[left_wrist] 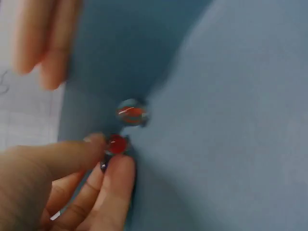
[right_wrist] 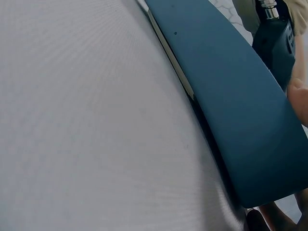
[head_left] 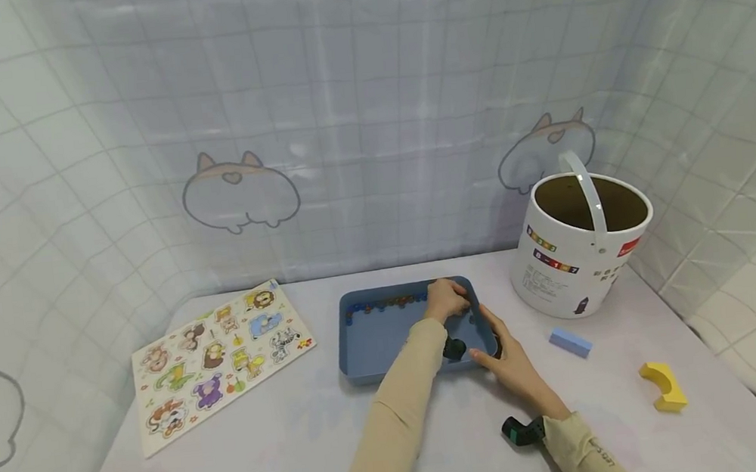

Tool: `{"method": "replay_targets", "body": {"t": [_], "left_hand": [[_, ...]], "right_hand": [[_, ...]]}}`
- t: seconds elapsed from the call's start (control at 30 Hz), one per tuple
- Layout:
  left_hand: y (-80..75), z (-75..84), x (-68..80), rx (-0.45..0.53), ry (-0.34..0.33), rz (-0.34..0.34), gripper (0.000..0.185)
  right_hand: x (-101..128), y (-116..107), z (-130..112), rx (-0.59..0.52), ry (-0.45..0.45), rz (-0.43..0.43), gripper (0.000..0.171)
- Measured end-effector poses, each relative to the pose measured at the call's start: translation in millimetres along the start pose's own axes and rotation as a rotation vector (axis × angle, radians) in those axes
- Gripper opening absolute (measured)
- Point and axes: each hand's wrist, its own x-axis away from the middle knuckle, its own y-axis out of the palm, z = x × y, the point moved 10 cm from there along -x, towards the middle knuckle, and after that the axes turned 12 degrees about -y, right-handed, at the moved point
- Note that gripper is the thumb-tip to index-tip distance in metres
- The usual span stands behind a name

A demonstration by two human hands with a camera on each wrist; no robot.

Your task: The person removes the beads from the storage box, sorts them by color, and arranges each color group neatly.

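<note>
Marbles (head_left: 385,305) lie in a row along the far wall of the blue tray (head_left: 375,343), which sits on the worktop (head_left: 288,442) with its long axis running left to right. The left hand (head_left: 447,299) reaches into the far right corner and pinches a red marble (left_wrist: 117,143) between thumb and fingertips; a striped marble (left_wrist: 132,112) lies just beside it. The right hand (head_left: 509,356) grips the tray's near right rim. To the right, a white bucket (head_left: 580,247) stands upright, its inside looking bare.
</note>
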Motion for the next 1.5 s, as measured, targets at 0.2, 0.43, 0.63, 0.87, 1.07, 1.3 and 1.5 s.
{"method": "replay_targets", "body": {"t": [0.2, 0.43, 0.63, 0.87, 1.07, 1.3, 1.5], "left_hand": [[-12.1, -19.8, 1.8, 0.163, -0.096, -0.055, 0.026], [-36.2, -13.4, 31.0, 0.318, -0.022, -0.122, 0.022], [-55.4, -16.8, 83.8, 0.336, 0.097, -0.15, 0.022], [-38.8, -40.5, 149.9, 0.236, 0.172, -0.244, 0.01], [1.9, -49.6, 162.3, 0.172, 0.21, -0.327, 0.007], [26.1, -48.7, 154.0, 0.046, 0.265, -0.238, 0.007], [29.1, -38.2, 155.6, -0.015, 0.305, -0.215, 0.011]], "right_hand": [[0.9, 5.6, -0.9, 0.007, 0.015, -0.015, 0.081], [-1.4, 3.0, -2.2, -0.02, 0.028, -0.022, 0.082], [0.2, 2.2, 2.0, -0.018, 0.053, -0.037, 0.083], [2.1, 0.7, 1.2, 0.001, 0.038, -0.029, 0.083], [1.5, 1.1, -1.6, 0.003, 0.015, -0.025, 0.083], [3.6, 3.9, -1.0, 0.001, 0.022, -0.036, 0.083], [3.0, -0.5, -2.0, -0.001, 0.016, -0.026, 0.082]]}}
